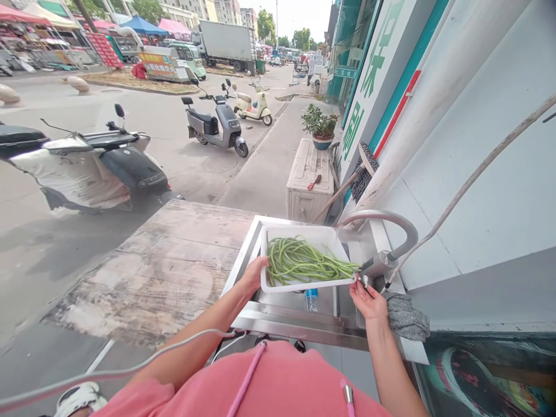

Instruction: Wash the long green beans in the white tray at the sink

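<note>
Your left hand [254, 275] has its grip clamped on the left wall of the white plastic tray [304, 287], while your right hand [368, 301] has its fingertips at the near right corner, probably to keep it level. The tray sits over the stainless steel sink [295, 327], just beside the grey faucet [382, 215], where any drips would likely fall into the basin. The yardlong beans [299, 260] lie lengthwise in it, perhaps because they fit best that way, their ends bunched at the right corner. You cannot tell whether your right grip is closed on the rim or on the small dark piece by the faucet's base. The tray hides much of the basin and the upper part of the plastic bottle [311, 302] beneath; your left fingertips are hard to make out, and the grey cloth's [408, 315] folds conceal whatever lies under it.
</note>
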{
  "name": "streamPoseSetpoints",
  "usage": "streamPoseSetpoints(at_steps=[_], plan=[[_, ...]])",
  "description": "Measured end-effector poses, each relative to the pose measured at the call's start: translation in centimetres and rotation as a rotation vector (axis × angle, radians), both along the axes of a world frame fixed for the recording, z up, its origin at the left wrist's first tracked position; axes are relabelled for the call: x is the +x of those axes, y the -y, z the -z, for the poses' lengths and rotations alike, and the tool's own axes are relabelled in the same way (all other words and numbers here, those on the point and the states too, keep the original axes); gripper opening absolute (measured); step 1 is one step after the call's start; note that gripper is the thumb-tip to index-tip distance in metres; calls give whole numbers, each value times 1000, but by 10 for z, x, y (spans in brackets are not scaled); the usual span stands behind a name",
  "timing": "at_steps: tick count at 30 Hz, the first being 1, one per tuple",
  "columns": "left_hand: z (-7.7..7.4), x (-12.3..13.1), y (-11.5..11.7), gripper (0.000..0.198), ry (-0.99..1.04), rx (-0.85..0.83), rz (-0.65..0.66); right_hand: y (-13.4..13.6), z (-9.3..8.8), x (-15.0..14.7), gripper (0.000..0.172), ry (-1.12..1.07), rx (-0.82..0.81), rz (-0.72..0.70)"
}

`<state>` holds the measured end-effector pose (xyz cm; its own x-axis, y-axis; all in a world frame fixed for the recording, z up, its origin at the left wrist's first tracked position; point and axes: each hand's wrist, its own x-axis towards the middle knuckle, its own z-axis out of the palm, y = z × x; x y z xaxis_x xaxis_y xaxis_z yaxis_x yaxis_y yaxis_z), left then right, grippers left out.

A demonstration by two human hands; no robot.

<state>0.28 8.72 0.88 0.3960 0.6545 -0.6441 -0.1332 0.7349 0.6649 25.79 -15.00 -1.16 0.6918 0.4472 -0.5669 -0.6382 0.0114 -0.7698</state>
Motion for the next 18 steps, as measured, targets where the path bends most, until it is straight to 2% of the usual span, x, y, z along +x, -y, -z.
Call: streamPoseSetpoints(at_steps=[5,7,9,12,15,18], plan=[[-13,-8,-3,20,-41,161,27,17,-25,-19,17,328,-203,-186],[-19,-12,-5,22,-62,206,38,12,-37,-25,30,510,-302,-286],[-24,-14,-6,23,-81,241,53,-11,-47,-31,52,704,-359,-421],[-27,-14,-6,22,-111,283,68,-73,-49,-42,82,924,-400,-676],[-28,-13,-5,21,-139,307,76,-129,-34,-56,77,1003,-536,-881],[-30,-16,-1,21,-155,325,89,-147,-15,-63,67,1076,-584,-1071]])
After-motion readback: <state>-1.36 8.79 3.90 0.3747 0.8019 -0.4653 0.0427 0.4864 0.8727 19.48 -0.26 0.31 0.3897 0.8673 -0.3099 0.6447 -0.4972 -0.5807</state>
